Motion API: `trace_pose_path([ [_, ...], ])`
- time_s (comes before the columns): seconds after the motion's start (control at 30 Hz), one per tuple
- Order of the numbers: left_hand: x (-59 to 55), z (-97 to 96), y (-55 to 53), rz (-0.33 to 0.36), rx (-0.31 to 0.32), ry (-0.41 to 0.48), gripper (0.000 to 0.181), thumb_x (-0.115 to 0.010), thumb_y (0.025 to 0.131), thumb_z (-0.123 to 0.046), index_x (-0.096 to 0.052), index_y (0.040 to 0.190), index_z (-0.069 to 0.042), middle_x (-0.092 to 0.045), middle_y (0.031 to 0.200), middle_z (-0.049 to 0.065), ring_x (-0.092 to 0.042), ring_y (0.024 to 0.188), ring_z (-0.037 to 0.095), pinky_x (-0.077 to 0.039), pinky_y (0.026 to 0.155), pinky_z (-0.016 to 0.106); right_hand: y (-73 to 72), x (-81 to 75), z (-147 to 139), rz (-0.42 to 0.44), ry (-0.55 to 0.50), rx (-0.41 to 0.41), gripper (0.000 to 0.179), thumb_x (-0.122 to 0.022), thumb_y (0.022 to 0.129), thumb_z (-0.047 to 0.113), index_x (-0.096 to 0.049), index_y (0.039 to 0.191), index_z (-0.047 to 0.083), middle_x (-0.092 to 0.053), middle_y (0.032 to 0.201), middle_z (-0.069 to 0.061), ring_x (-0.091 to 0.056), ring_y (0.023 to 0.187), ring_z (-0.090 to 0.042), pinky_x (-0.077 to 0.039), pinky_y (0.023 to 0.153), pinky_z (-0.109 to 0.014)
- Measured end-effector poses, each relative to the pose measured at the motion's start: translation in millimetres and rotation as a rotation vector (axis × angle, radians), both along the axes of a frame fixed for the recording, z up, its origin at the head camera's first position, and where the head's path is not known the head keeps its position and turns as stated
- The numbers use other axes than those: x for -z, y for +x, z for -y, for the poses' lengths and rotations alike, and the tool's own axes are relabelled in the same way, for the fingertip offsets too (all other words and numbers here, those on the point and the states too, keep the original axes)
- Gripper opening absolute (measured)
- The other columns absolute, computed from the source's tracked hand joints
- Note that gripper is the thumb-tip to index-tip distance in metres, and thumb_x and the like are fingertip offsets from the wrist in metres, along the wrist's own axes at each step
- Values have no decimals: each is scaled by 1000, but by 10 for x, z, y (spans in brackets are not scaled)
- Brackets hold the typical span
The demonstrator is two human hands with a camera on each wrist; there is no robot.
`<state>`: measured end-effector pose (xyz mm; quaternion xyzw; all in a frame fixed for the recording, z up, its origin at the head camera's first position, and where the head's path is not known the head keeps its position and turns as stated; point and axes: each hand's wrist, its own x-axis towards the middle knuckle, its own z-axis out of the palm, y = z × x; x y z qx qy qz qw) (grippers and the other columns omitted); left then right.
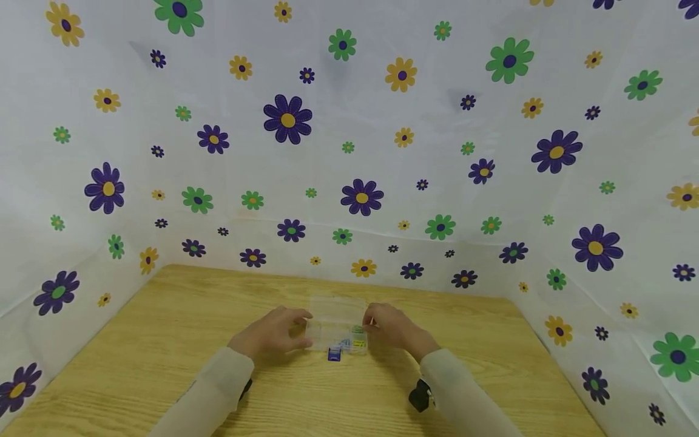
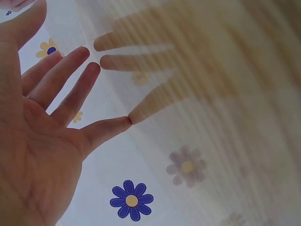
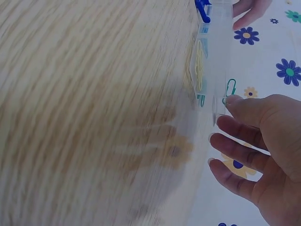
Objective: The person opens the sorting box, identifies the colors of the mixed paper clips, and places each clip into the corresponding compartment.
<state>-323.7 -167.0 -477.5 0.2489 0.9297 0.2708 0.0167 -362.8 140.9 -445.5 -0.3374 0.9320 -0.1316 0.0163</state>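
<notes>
A clear plastic compartment box (image 1: 322, 332) stands on the table with its transparent lid (image 1: 338, 306) raised at the back. My right hand (image 1: 390, 328) is at the box's right end; in the right wrist view its thumb and forefinger pinch a green paper clip (image 3: 231, 88) just over the rim. Yellow paper clips (image 3: 199, 66) lie in the nearest right compartment, with more green behind them. At the box's left end my left hand (image 1: 275, 332) has its fingers spread and relaxed, holding nothing, fingertips right at the tabletop (image 2: 225, 122). A blue clip (image 1: 334, 354) sits at the box's front.
Light wood-grain table (image 1: 306, 400) surrounds the box on all sides. White sheeting (image 1: 327, 170) printed with flowers closes off the back, left and right. A dark wrist device (image 1: 419, 396) hangs under the right sleeve.
</notes>
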Motion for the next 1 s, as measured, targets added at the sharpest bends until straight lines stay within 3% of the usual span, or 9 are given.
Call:
trace_pose_path([
  [0.37, -36, -17, 17, 4, -10, -11, 63, -75, 93, -46, -60, 140, -7, -70, 130, 14, -60, 126, 36, -45, 113, 58, 55, -26, -81, 5, -85, -61, 8, -68, 99, 11, -73, 101, 5, -73, 99, -6, -67, 89, -20, -59, 83, -37],
  [0.7, -60, -18, 41, -10, 0, -7, 62, -74, 94, -44, -59, 140, -5, -70, 130, 16, -60, 126, 37, -45, 112, 59, 72, 1, -79, 81, -129, 7, 10, -66, 101, 15, -73, 104, 9, -73, 101, -2, -64, 91, -15, -58, 85, -35],
  [1.0, -85, -12, 40, 8, -34, -6, 63, -75, 93, -44, -58, 142, -8, -69, 133, 14, -60, 128, 36, -45, 113, 59, 72, -5, -98, 115, -159, 19, 12, -63, 103, 15, -73, 107, 9, -74, 106, -3, -66, 94, -15, -58, 86, -35],
])
